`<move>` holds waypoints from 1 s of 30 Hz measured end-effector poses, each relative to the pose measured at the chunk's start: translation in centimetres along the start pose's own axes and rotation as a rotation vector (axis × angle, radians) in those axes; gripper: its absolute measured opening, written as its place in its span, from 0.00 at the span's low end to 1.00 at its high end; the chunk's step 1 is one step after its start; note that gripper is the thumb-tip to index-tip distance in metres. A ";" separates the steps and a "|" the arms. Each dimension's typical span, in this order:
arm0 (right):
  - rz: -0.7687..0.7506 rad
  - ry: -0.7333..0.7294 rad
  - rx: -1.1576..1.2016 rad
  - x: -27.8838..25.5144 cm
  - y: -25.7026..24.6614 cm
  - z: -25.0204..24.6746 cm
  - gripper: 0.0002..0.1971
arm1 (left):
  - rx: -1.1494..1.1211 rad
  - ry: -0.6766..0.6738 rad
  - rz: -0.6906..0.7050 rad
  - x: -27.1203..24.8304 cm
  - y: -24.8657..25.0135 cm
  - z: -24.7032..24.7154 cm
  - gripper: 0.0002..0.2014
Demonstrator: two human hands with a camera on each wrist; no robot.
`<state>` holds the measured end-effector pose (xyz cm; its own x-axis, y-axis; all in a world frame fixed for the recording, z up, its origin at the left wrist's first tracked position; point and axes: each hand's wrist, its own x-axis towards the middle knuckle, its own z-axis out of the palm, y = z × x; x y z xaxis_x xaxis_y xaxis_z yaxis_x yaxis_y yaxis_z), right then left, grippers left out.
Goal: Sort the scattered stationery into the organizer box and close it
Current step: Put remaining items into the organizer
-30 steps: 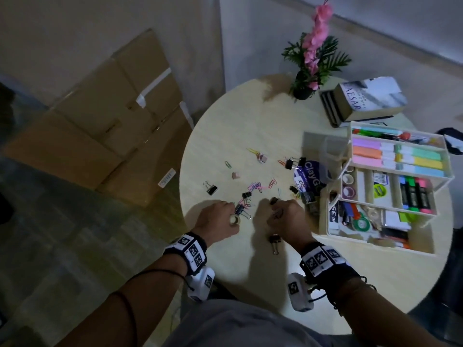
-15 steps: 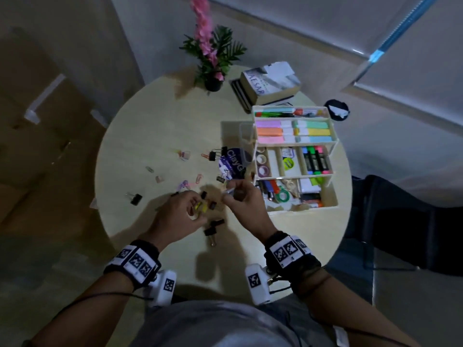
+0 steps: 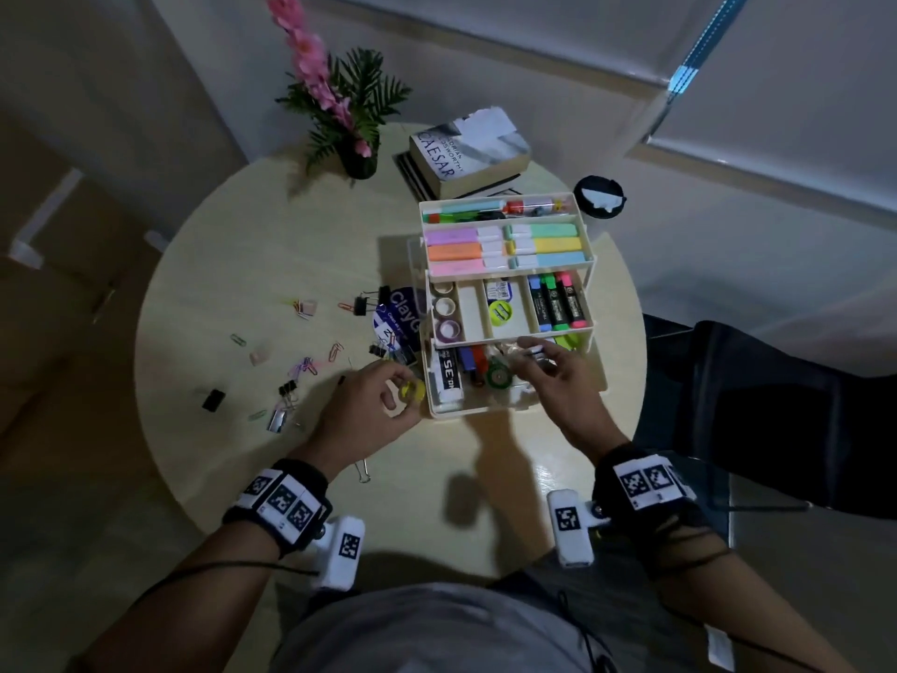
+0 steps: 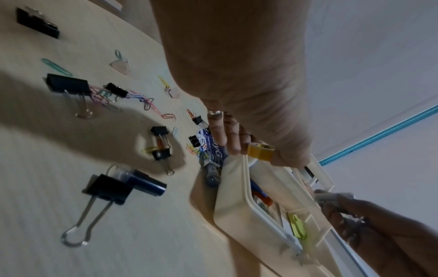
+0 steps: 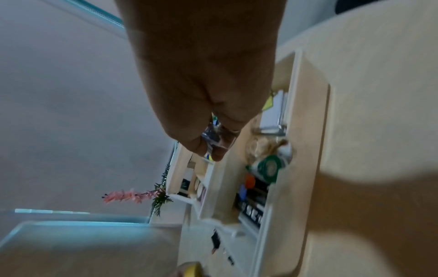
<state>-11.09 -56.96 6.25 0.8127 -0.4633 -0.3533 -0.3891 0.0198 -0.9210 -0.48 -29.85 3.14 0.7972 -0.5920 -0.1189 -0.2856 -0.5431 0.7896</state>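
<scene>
A cream tiered organizer box [image 3: 598,381] stands open on the right of the round table [image 3: 272,245], its trays spread in steps and filled with highlighters, markers and tape rolls. My left hand [image 3: 388,398] pinches a small yellow tape roll [image 3: 412,392] [image 4: 260,153] at the box's front left corner. My right hand [image 3: 546,364] hovers over the bottom tray, its fingers curled round a bunch of small clips [image 5: 213,139]. Binder clips [image 3: 213,399] [image 4: 109,187] and coloured paper clips [image 3: 306,365] lie scattered left of the box.
A blue ClayG packet [image 3: 400,313] lies against the box's left side. A potted pink flower [image 3: 335,109], stacked books [image 3: 466,155] and a black round object [image 3: 599,196] sit at the back. A dark chair [image 3: 776,405] stands at the right.
Both hands have moved right from the scattered clips to the box. The right hand now hangs over the bottom tray; the left holds the yellow roll by the box's corner.
</scene>
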 end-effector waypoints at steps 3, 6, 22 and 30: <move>-0.069 -0.078 -0.158 1.7 0.9 -0.7 0.06 | -0.006 0.027 -0.030 -0.1 0.8 1.0 0.14; -0.123 -0.186 -0.265 3.2 1.8 0.6 0.13 | -0.010 0.063 -0.059 -0.3 1.5 1.5 0.14; -0.484 -0.828 -1.215 5.7 2.4 5.7 0.16 | -0.015 0.234 -0.179 -1.0 3.2 2.7 0.16; -0.346 -0.759 -1.237 5.2 1.3 6.2 0.11 | -0.044 0.254 -0.199 -1.0 3.0 3.3 0.15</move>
<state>-4.75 -53.87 2.17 0.8141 0.2797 -0.5089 0.0691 -0.9168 -0.3934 -3.89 -32.85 3.61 0.9439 -0.3062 -0.1234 -0.0921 -0.6032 0.7922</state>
